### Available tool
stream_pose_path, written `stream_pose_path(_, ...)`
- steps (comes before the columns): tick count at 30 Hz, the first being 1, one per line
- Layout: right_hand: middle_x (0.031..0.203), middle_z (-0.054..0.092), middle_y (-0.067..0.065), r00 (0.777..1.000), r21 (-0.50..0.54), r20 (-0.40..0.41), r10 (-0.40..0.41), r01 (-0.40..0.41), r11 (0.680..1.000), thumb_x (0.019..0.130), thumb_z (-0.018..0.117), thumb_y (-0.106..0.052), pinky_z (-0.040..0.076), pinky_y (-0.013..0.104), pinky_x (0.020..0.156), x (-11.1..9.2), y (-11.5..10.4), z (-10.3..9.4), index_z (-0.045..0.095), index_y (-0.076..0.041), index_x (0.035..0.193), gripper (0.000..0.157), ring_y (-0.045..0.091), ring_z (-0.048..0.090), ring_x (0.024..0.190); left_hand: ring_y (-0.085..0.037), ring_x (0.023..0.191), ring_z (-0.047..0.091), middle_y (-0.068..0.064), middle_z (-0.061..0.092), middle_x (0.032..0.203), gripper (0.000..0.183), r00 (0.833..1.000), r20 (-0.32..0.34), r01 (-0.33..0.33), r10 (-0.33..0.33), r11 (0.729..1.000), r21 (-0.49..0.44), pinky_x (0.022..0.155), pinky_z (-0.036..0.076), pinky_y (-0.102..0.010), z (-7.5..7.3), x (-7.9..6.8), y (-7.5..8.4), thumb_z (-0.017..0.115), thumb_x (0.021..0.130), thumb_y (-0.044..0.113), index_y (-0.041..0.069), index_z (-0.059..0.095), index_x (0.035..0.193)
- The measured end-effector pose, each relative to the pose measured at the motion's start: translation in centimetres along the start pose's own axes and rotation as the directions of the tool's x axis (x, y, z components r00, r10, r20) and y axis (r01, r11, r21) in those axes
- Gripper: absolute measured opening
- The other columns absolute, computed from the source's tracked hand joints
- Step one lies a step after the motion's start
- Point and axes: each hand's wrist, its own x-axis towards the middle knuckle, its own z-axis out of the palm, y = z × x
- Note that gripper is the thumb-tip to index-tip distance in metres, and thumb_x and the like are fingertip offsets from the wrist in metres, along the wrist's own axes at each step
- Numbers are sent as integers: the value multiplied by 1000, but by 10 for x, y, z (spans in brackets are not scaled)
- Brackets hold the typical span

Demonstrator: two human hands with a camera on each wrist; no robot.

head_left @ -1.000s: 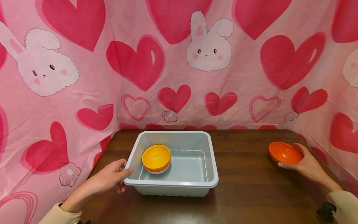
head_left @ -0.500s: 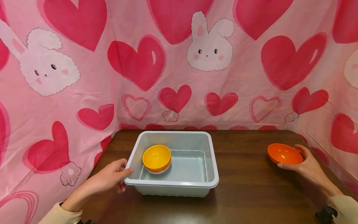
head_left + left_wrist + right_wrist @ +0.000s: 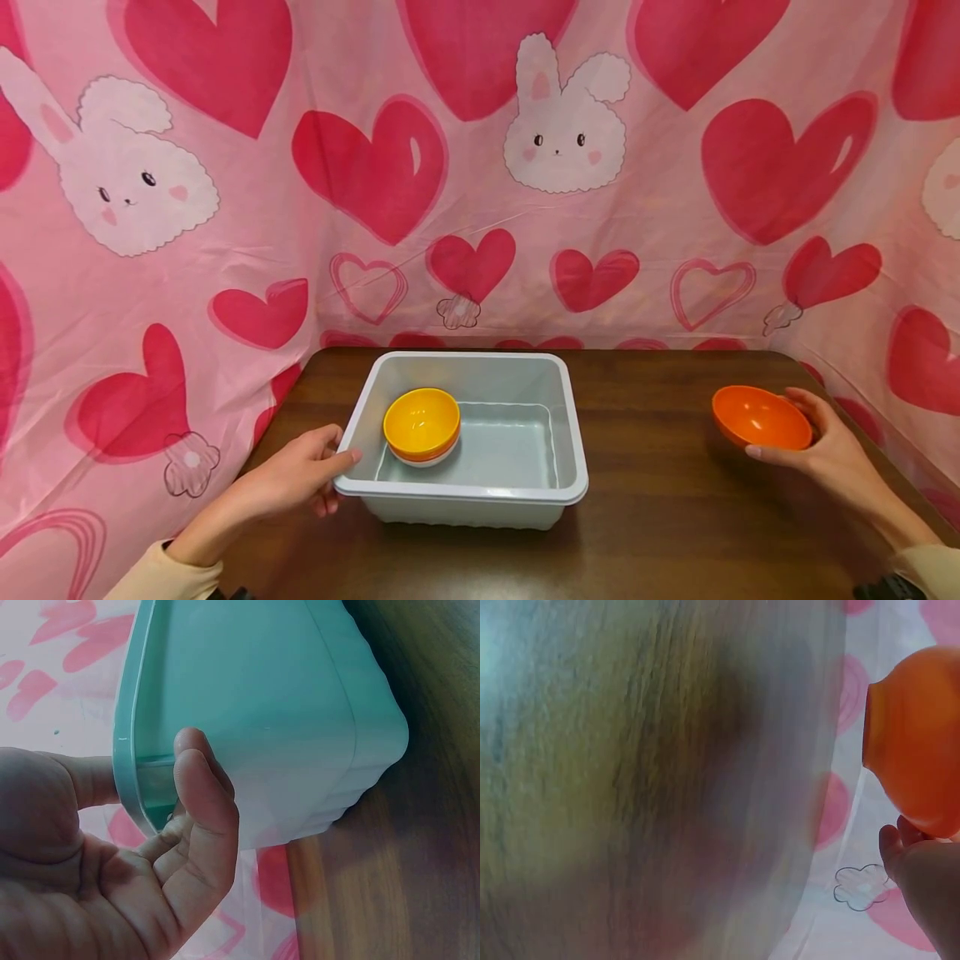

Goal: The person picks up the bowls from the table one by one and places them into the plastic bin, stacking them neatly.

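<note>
At the right of the head view, my right hand (image 3: 828,442) holds an orange bowl (image 3: 759,418) by its right side, thumb at the near rim and fingers behind. In the right wrist view the orange bowl (image 3: 922,742) shows its outer side and foot, raised over the table. My left hand (image 3: 296,471) grips the near left corner of a pale grey plastic basin (image 3: 465,493). The left wrist view has the thumb over the basin's rim (image 3: 127,750) and curled fingers (image 3: 206,825) beneath it. Inside the basin, at its left, sits a stack of bowls with a yellow bowl (image 3: 422,423) on top.
A dark brown wooden table (image 3: 660,500) lies beneath everything. Pink cloth (image 3: 480,192) with hearts and rabbits hangs behind the table and along its left and right sides.
My right hand has shifted slightly left with the orange bowl, which now looks a little nearer. The left hand keeps its hold on the basin, and the stacked bowls stay put.
</note>
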Motion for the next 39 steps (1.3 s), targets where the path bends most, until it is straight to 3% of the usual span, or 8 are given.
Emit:
stream_pose_path(7,151,35,35,1000,24,-14,-26,26,999,90,85,-25,32,0,78,-7,-7,0,20,-2,164,101,-11,39,105,-29,57,65,-10,61,69,18,1000,0,-1,1,1000,3,53,61,-41,0,0,0,62,106,13,-2,51,106)
stream_pose_path(15,149,37,28,999,68,0,-36,36,997,91,83,-17,40,2,79,-14,-17,4,22,-1,163,96,-14,43,105,-30,58,65,-10,61,71,18,1000,-2,0,0,1000,-2,53,61,-41,-1,0,-2,61,106,13,-2,51,107)
stream_pose_path(26,140,45,-14,996,119,-5,-88,88,989,89,84,-9,43,3,83,-21,-30,7,27,-9,163,93,-16,48,108,-30,59,65,-10,61,71,18,1000,3,3,-3,1000,-5,53,61,-40,-2,0,-2,61,106,13,-2,51,108)
stream_pose_path(39,136,44,-23,993,144,-17,-113,114,983,88,83,-4,46,5,83,-29,-38,6,31,-18,162,91,-12,52,108,-29,58,65,-10,61,70,18,1000,-1,-3,3,1000,-3,53,61,-40,-1,0,-1,61,106,13,-2,51,106)
